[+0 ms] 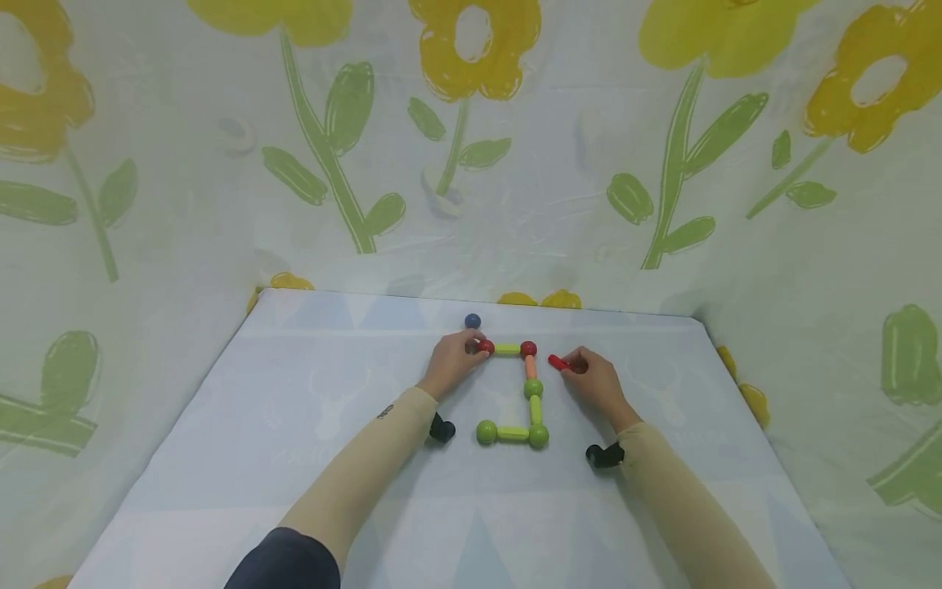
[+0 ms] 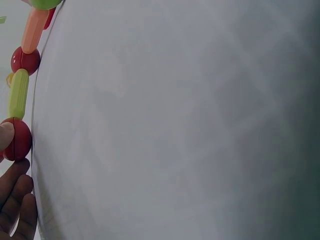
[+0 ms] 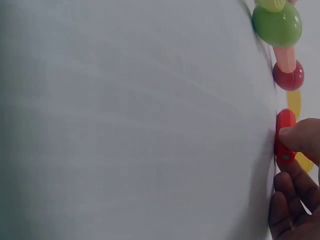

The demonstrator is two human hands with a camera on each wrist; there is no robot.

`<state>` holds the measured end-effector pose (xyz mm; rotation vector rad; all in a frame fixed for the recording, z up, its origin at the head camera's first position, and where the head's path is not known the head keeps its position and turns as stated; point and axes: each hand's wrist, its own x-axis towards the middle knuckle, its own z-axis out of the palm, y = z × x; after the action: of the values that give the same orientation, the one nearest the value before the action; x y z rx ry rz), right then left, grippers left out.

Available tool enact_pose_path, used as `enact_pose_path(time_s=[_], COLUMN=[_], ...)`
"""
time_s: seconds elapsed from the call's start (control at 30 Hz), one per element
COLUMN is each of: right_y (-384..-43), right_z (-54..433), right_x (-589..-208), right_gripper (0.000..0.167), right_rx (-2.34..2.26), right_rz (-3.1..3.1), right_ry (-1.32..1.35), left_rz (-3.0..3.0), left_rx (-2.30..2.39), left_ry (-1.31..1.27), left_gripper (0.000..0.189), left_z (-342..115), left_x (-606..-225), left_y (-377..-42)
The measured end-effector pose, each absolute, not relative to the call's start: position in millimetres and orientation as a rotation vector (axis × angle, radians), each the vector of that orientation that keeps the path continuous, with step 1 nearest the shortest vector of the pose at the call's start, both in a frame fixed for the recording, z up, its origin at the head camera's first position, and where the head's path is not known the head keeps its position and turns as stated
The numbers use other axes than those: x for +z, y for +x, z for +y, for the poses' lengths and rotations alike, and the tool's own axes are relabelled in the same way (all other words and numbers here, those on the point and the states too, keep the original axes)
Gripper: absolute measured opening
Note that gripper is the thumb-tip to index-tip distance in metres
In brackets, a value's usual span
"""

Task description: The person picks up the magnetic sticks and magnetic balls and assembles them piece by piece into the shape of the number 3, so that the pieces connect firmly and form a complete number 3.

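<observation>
Several balls and rods are joined into a chain on the table. My left hand [image 1: 447, 361] pinches the red ball [image 1: 486, 347] at the chain's upper left end, thumb on it in the left wrist view. From there a yellow-green rod [image 1: 508, 349] runs to another red ball [image 1: 528, 349], then an orange rod [image 1: 531, 368] leads down to a green ball [image 1: 533, 388]. Right of the chain and apart from it, my right hand [image 1: 596, 382] holds a short red rod [image 3: 285, 120] between thumb and fingers; a small hole shows in its near end.
A loose blue ball [image 1: 473, 321] lies behind my left hand. Nearer me, the chain ends in two green balls joined by a yellow-green rod [image 1: 513, 433]. The white table [image 1: 294, 466] meets flower-patterned cloth [image 1: 552, 204] at its back and sides.
</observation>
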<state>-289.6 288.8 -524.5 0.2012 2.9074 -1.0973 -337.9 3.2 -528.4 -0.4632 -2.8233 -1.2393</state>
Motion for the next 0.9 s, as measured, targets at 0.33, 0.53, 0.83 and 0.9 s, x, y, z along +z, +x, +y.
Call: enact_pose_path(time_s=[0.33, 0.53, 0.83, 0.9], right_y=[-278.1, -275.1, -273.1, -272.8], right_z=[287.8, 288.3, 289.0, 288.1], right_x=[-522.8, -523.6, -521.8, -519.5], right_gripper=[0.018, 0.019, 0.022, 0.023], right_rx=[-1.074, -1.066, -1.078, -1.084], right_rz=[2.903, 2.914, 2.941, 2.945], right_ry=[0.168, 0.151, 0.095, 0.083], left_rz=[-2.852, -2.862, -2.855, -2.859], left_rx=[-1.212, -1.211, -1.212, -1.216], left_ry=[-0.443, -0.426, -0.432, -0.431], left_gripper=[0.028, 0.029, 0.028, 0.028], left_z=[3.5, 4.1, 3.8, 3.5], left_x=[-526.6, -526.6, -527.2, -527.5], left_y=[-337.8, -337.4, -337.0, -337.2])
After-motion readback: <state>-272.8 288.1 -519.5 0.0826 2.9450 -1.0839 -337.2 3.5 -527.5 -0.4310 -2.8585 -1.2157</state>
